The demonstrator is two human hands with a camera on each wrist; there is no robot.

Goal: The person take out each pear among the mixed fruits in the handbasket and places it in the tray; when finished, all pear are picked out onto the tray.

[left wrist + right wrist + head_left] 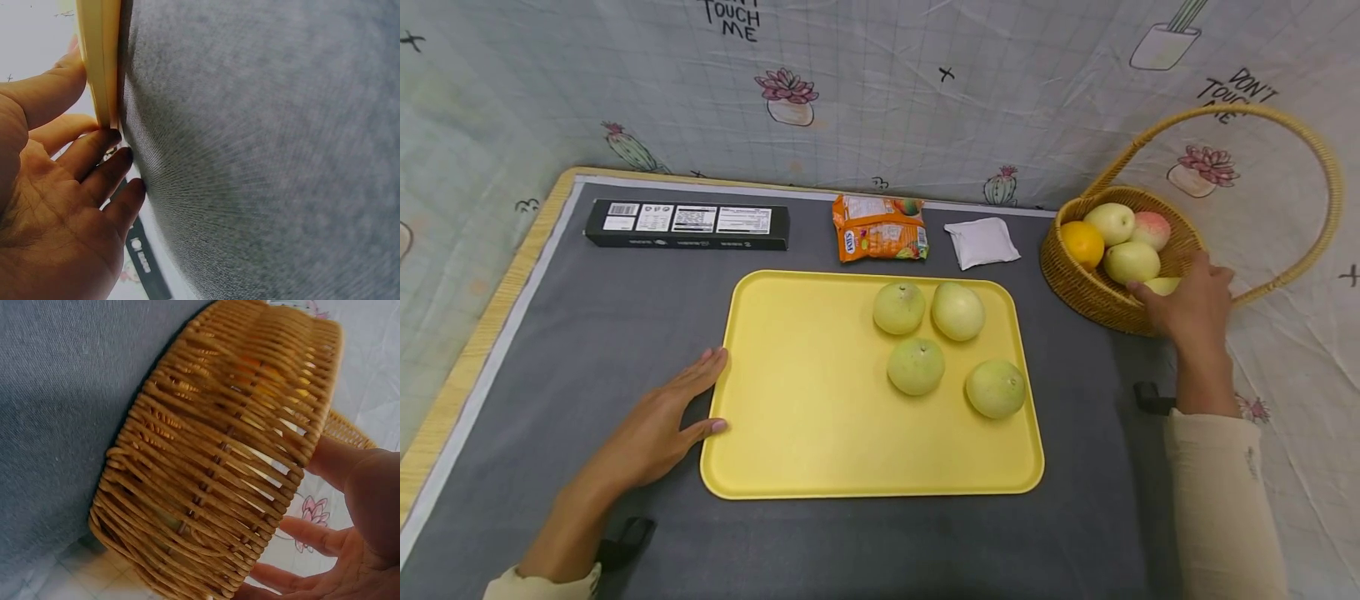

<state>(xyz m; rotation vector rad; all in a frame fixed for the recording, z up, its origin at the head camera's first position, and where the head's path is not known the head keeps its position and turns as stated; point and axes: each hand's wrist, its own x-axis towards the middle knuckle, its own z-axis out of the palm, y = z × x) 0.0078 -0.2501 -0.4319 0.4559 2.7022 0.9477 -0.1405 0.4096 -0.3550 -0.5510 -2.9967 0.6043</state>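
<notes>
My left hand [655, 429] touches the left rim of a yellow tray [805, 400], its fingers fairly straight and the thumb apart. In the left wrist view, fingertips meet the tray's edge [100, 56] near the grey cloth. On the tray's right half sit several round yellow-green fruits [916, 367]. Over the front right rim of a wicker basket [1097, 304] reaches my right hand [1198, 304], with thumb and fingers spread above a pale yellow-green fruit [1163, 285]. The right wrist view shows the woven wall [206, 462] hiding the fingertips.
The basket also holds an orange [1082, 244], a pinkish peach [1152, 230] and pale green fruits [1131, 262]; its tall handle [1333, 192] leans right. Behind the tray lie a black box [687, 225], an orange snack packet [882, 229] and a white packet [982, 242].
</notes>
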